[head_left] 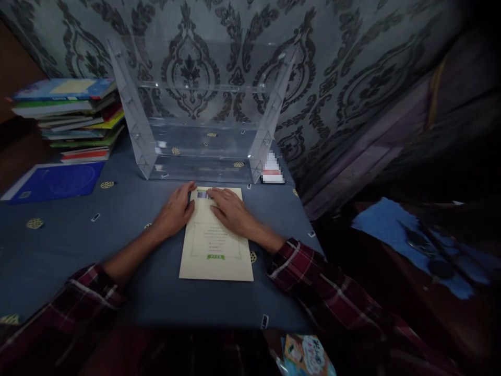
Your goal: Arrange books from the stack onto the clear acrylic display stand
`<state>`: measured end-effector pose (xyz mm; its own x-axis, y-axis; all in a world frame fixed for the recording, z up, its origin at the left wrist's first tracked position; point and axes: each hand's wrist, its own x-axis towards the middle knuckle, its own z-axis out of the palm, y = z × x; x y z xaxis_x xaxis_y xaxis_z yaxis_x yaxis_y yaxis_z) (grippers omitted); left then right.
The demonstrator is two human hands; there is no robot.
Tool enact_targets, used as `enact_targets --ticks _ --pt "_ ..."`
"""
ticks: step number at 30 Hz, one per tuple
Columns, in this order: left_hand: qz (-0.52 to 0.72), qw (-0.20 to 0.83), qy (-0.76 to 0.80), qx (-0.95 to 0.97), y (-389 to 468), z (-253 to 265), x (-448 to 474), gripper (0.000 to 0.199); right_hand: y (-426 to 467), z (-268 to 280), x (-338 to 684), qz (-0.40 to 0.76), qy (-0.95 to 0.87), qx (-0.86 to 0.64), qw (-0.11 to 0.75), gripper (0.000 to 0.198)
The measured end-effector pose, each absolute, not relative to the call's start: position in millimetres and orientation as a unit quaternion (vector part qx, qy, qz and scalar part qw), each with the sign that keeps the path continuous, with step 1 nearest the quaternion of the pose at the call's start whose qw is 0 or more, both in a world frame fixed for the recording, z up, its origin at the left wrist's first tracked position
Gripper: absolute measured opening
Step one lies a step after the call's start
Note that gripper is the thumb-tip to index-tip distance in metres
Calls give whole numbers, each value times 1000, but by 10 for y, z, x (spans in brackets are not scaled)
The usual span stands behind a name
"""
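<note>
Far left: stack of books [74, 117] on table [156, 292], blue book [64, 179] lying flat in front of it. Left hand [176, 209] at cream book's [219, 243] upper left edge, thumb and fingers parted. Cream book flat on table, between hands, just before clear rack [131, 112]. Right hand [230, 213] palm down on book's upper right part, fingers loosely spread, thumb apart. Blurred white object [273, 171] beside rack's right side. Far right: blue cloth [387, 222].

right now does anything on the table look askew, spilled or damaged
Mainly the stack of books at the left looks a bit askew: its edges jut out unevenly instead of lining up. No spill or damage shows.
</note>
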<state>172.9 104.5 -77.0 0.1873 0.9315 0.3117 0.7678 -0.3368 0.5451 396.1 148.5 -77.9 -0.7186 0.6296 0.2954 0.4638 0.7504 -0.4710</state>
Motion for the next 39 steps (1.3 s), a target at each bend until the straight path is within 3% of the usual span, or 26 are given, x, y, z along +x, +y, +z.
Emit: enact_targets --ticks 8,21,28,39 --pt "239 49 527 814 1073 -758 1719 37 1274 -860 4219 165 -888 -370 219 45" --pt "199 9 547 813 1115 -813 1716 40 175 -870 4566 95 -889 -415 166 55" --pt "203 -8 552 809 1102 -785 1748 38 227 -890 4541 122 -887 -401 196 80" --pt "210 21 573 792 1104 -834 1827 37 257 -907 4660 184 -872 -395 224 74"
